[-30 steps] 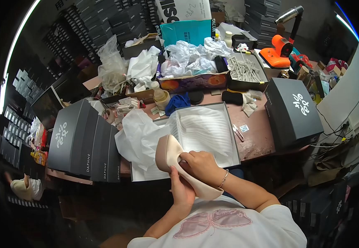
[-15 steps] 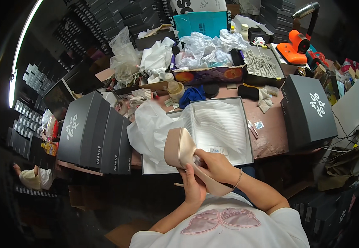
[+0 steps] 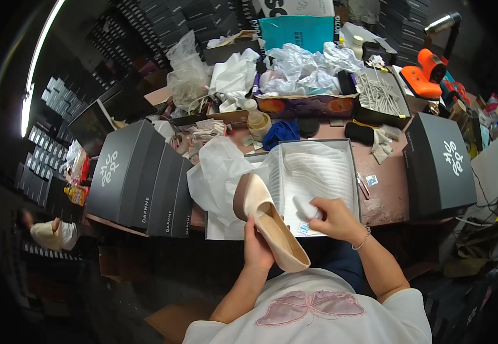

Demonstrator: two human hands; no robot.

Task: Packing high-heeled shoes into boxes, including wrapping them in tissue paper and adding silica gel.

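Beige shoe [image 3: 272,226] in L hand, mouth up; toe overlaps open grey box [image 3: 353,163] in view, back end bodyward of box's near edge. Long axis: toe upper L, back end lower R. Shoe lies L & slightly bodyward of R fingers, apart; L hand [image 3: 259,245] nearer, thumb pressed to shoe's L side. R hand [image 3: 335,221]: fingers pinching small white wad [image 3: 305,208], R of shoe mouth. Hidden: heel, underside, most L fingers. Wad blurred, material can't tell.

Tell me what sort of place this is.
Likely a shoe packing or finishing workroom: a pump in the left hand, an open shoebox on the cluttered table, and stacks of dark boxes behind.
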